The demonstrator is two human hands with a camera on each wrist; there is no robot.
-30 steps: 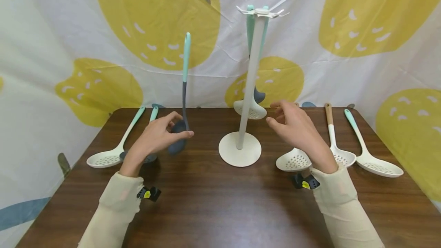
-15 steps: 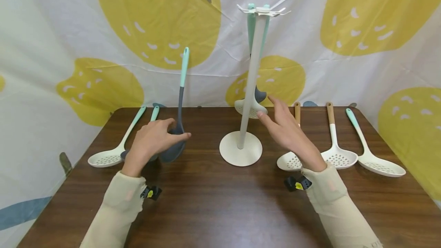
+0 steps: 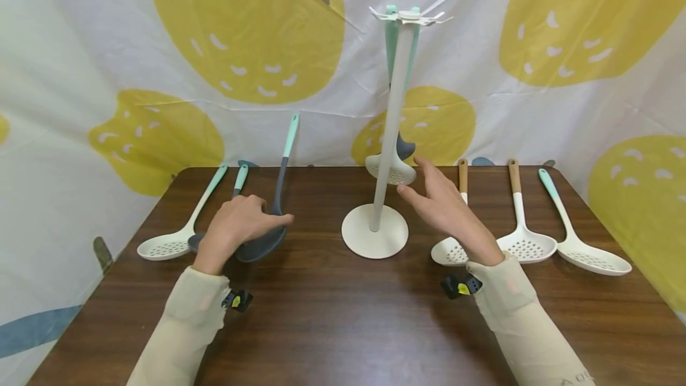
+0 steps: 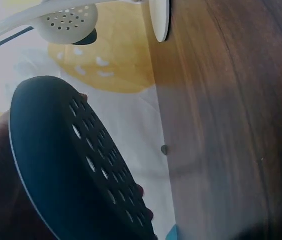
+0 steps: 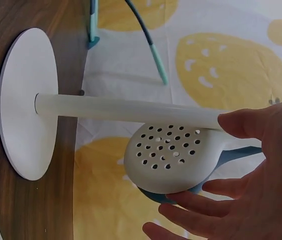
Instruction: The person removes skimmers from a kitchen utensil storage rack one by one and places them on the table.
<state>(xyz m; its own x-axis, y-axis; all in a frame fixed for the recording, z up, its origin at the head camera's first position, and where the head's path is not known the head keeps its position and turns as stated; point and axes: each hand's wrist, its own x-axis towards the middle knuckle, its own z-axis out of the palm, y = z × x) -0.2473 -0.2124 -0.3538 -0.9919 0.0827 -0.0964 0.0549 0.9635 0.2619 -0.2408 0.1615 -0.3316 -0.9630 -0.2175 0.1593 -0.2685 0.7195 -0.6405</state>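
My left hand (image 3: pixel 236 225) holds a dark grey skimmer (image 3: pixel 259 248) by the neck just above its head, low over the table's left side. Its mint handle slants up toward the backdrop. In the left wrist view the perforated head of the skimmer (image 4: pixel 51 150) fills the near side. A white utensil stand (image 3: pixel 392 118) rises mid-table. From its hooks hang a white skimmer (image 5: pixel 163 155) and a dark utensil (image 3: pixel 405 149) behind it, both with mint handles. My right hand (image 3: pixel 445 201) is spread beside them, fingertips right at the white skimmer's edge and thumb near the pole.
At the left lie a white slotted spoon (image 3: pixel 166 246) and a mint-handled dark utensil (image 3: pixel 241 177), partly hidden by my left hand. On the right rest two brown-handled white skimmers, one nearer the stand (image 3: pixel 450 252), one farther right (image 3: pixel 527 247), and a mint-handled slotted spoon (image 3: pixel 589 259).
My left hand has lowered the dark skimmer, and its handle top has dropped well down. My right hand has moved left, closer to the hanging white skimmer.
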